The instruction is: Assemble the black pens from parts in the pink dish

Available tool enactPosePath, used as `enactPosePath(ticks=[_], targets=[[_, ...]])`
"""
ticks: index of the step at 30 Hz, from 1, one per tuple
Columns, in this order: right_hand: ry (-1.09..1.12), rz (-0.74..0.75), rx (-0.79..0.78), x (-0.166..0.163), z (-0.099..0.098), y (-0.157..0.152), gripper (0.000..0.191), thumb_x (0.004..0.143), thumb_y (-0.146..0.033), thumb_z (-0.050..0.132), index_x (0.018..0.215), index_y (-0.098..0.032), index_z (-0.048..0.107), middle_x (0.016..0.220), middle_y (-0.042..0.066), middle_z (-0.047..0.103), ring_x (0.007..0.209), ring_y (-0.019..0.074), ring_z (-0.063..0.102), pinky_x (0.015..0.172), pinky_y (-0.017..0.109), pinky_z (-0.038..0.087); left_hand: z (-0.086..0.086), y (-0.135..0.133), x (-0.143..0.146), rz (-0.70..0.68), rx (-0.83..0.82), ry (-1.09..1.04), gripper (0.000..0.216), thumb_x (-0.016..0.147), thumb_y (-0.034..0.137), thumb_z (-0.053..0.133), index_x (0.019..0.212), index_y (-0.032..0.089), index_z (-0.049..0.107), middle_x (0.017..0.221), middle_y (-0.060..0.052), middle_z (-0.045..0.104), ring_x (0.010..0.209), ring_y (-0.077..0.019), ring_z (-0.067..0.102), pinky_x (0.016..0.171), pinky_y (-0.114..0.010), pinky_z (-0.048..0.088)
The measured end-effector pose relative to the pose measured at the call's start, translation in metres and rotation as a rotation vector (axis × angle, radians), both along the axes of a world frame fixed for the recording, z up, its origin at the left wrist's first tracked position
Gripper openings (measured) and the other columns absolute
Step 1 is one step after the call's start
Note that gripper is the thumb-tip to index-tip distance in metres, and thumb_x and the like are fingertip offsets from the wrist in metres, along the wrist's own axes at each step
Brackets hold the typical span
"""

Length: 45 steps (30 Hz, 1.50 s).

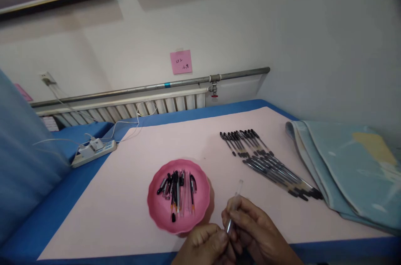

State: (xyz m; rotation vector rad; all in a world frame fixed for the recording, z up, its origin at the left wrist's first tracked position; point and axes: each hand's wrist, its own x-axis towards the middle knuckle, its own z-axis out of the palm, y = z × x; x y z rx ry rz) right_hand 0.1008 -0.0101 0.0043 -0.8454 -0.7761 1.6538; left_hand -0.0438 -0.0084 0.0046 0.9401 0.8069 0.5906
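Observation:
Both my hands meet at the bottom edge of the view, just right of a pink scalloped bowl (156, 210). My right hand (253, 231) pinches a clear pen barrel (235, 200) that sticks up and away from the fingers. My left hand (205, 244) is curled closed against the lower end of the same barrel. The bowl holds several loose pen parts (177, 192): black caps, clear tubes and refills. A row of several assembled black pens (266, 162) lies on the pink mat (140, 152) to the upper right of my hands.
A folded light-blue cloth (347, 169) lies at the right end of the blue table (62, 202). A white power strip (94, 150) with cables sits at the left. A radiator (125, 108) and pipe run along the wall, below a pink sticky note (181, 61).

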Motion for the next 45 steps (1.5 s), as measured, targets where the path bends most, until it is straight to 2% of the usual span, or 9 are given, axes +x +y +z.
enactPosePath(ticks=[5, 11, 21, 24, 28, 34, 36, 41, 45], targets=[[0.057, -0.002, -0.038, 0.000, 0.001, 0.001, 0.028, 0.072, -0.042, 0.075, 0.074, -0.018, 0.060, 0.059, -0.003, 0.061, 0.048, 0.0079, 0.050, 0.045, 0.018, 0.037, -0.002, -0.001, 0.001, 0.030, -0.049, -0.034, 0.058, 0.066, 0.073, 0.057, 0.073, 0.015, 0.056, 0.053, 0.001, 0.053, 0.040, -0.0063, 0.040, 0.043, -0.021, 0.024], [-0.109, -0.032, -0.019, -0.001, -0.002, 0.001, 0.031, 0.075, -0.045, 0.072, 0.072, -0.018, 0.059, 0.059, -0.004, 0.061, 0.048, 0.0071, 0.047, 0.043, 0.017, 0.034, -0.001, -0.004, -0.001, 0.159, 0.373, 0.350, 0.037, 0.074, 0.052, 0.063, 0.068, 0.018, 0.052, 0.053, 0.006, 0.046, 0.048, -0.0073, 0.038, 0.047, -0.021, 0.025], [0.133, 0.077, -0.022, -0.006, 0.010, -0.002, 0.021, 0.077, -0.038, 0.072, 0.078, -0.020, 0.061, 0.055, -0.005, 0.057, 0.045, 0.0064, 0.046, 0.045, 0.018, 0.037, -0.005, 0.005, -0.009, -0.077, 0.015, -0.068, 0.060, 0.062, 0.072, 0.063, 0.071, 0.013, 0.061, 0.056, 0.000, 0.055, 0.042, -0.0050, 0.041, 0.043, -0.020, 0.024], [0.048, 0.027, -0.044, -0.007, 0.011, 0.001, 0.025, 0.074, -0.041, 0.074, 0.079, -0.020, 0.060, 0.058, -0.005, 0.059, 0.049, 0.0072, 0.048, 0.046, 0.018, 0.036, -0.007, 0.003, -0.006, 0.038, 0.019, -0.022, 0.057, 0.067, 0.071, 0.058, 0.076, 0.015, 0.059, 0.053, 0.002, 0.053, 0.039, -0.0058, 0.040, 0.041, -0.020, 0.026], [-0.054, -0.003, -0.060, -0.010, 0.011, 0.002, 0.030, 0.072, -0.043, 0.075, 0.071, -0.019, 0.056, 0.059, -0.005, 0.057, 0.053, 0.0089, 0.048, 0.049, 0.020, 0.039, -0.003, 0.001, -0.006, 0.165, 0.221, 0.242, 0.035, 0.071, 0.050, 0.067, 0.072, 0.018, 0.052, 0.052, 0.005, 0.053, 0.043, -0.0069, 0.043, 0.044, -0.020, 0.030], [-0.043, 0.040, -0.017, -0.011, 0.013, 0.007, 0.027, 0.075, -0.045, 0.069, 0.079, -0.020, 0.057, 0.061, -0.005, 0.055, 0.051, 0.0081, 0.045, 0.047, 0.019, 0.036, 0.009, 0.002, -0.017, -0.005, 0.048, 0.151, 0.045, 0.068, 0.062, 0.061, 0.069, 0.018, 0.052, 0.044, 0.006, 0.049, 0.035, -0.0058, 0.035, 0.039, -0.020, 0.021], [-0.221, 0.060, 0.044, -0.012, 0.014, 0.013, 0.028, 0.079, -0.047, 0.059, 0.086, -0.021, 0.055, 0.058, -0.006, 0.052, 0.047, 0.0081, 0.042, 0.044, 0.020, 0.035, 0.011, 0.006, -0.025, 0.018, 0.022, 0.106, 0.050, 0.065, 0.067, 0.060, 0.071, 0.018, 0.052, 0.043, 0.007, 0.048, 0.033, -0.0054, 0.032, 0.037, -0.020, 0.019], [-0.814, 0.126, 0.187, -0.026, 0.019, 0.037, 0.024, 0.084, -0.035, 0.045, 0.102, -0.020, 0.049, 0.052, -0.008, 0.048, 0.038, 0.0110, 0.041, 0.037, 0.022, 0.032, 0.023, 0.023, -0.054, 0.428, 0.417, 0.642, 0.029, 0.083, 0.047, 0.049, 0.071, 0.020, 0.052, 0.053, 0.006, 0.050, 0.044, -0.0100, 0.045, 0.047, -0.022, 0.032], [-1.100, 0.075, 0.365, -0.043, 0.022, 0.053, 0.031, 0.079, -0.018, 0.050, 0.110, -0.021, 0.053, 0.056, -0.006, 0.052, 0.053, 0.0159, 0.052, 0.052, 0.027, 0.035, 0.032, 0.044, -0.066, 0.412, 0.593, 1.108, 0.022, 0.089, 0.031, 0.042, 0.076, 0.021, 0.057, 0.062, 0.001, 0.063, 0.060, -0.0159, 0.060, 0.058, -0.025, 0.037]])
